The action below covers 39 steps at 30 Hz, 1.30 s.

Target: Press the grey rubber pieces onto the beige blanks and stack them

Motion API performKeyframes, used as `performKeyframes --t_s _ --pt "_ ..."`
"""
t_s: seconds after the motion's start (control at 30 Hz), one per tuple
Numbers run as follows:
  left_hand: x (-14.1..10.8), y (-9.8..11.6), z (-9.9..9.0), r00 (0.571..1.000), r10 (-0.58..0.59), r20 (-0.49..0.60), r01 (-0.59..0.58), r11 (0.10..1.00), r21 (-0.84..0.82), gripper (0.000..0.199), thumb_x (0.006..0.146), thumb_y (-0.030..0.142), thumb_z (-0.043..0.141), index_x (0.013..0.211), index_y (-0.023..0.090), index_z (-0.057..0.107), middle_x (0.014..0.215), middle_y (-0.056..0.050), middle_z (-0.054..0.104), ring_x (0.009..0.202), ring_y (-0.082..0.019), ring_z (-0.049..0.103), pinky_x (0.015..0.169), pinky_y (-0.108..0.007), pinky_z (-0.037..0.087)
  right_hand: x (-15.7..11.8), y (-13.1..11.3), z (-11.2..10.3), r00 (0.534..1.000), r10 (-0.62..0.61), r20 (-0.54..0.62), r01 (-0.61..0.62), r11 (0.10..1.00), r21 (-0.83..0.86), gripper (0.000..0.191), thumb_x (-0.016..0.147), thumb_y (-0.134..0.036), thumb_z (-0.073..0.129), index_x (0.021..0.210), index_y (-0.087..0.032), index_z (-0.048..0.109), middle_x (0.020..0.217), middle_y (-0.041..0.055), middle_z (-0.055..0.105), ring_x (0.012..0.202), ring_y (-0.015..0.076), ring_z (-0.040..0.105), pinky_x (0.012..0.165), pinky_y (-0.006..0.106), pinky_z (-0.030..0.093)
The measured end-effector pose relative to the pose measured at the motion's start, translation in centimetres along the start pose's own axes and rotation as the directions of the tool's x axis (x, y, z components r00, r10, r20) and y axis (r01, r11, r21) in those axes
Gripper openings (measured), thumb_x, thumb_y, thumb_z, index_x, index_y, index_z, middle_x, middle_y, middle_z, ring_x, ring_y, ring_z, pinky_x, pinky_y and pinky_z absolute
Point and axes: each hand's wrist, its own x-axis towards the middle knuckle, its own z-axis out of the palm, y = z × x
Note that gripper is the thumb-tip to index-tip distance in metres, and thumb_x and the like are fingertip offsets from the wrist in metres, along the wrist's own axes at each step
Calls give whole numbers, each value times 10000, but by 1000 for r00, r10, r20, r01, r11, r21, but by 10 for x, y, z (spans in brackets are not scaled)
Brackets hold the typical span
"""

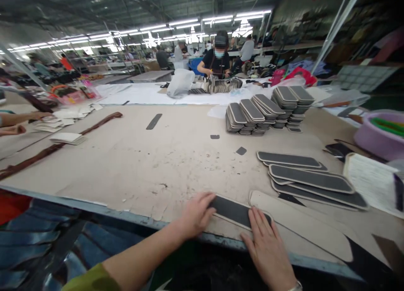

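A long dark grey panel with a beige border lies flat at the near edge of the table. Its left end sits between the thumb and bent fingers of my left hand. My right hand rests flat on its right end, fingers stretched out and thumb apart. Just right of it lies a long beige piece with rounded ends, partly over black material. Beyond that, several similar grey panels are loosely piled.
Stacks of grey panels stand at the back right, near a purple tub. Small dark scraps and a grey strip lie on the table. Across it, a co-worker handles pieces. Another person's hand is at far left.
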Motion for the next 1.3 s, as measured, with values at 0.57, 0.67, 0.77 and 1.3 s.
performKeyframes --t_s 0.57,0.67,0.77,1.3 --pt "0 -48 -9 893 207 399 -344 886 310 652 904 460 354 1450 190 123 1508 -93 109 1390 -262 107 1123 -461 141 11 -16 -25 973 159 169 -182 975 131 693 884 -547 316 1431 -140 192 1503 52 110 1386 241 109 1120 500 97" --pt "0 -53 1 905 246 347 -357 884 303 617 906 464 347 1444 228 158 1496 -67 171 1376 -270 181 1117 -469 176 19 -38 -29 983 109 149 -141 966 217 735 861 -566 369 1440 -170 149 1507 44 81 1390 241 72 1125 504 84" --pt "4 -56 5 914 230 335 -333 896 293 559 910 464 332 1424 260 249 1477 -46 243 1354 -268 254 1102 -472 222 21 -44 -30 990 41 134 -77 957 279 718 866 -537 388 1441 -184 143 1506 35 84 1390 215 75 1133 461 112" --pt "75 -7 -31 885 -20 466 -97 969 225 371 529 280 699 875 192 598 946 -60 594 902 -240 539 738 -291 426 -42 45 17 915 313 -253 -211 909 359 514 910 -351 362 1380 -144 352 1413 94 367 1282 225 377 1003 351 421"
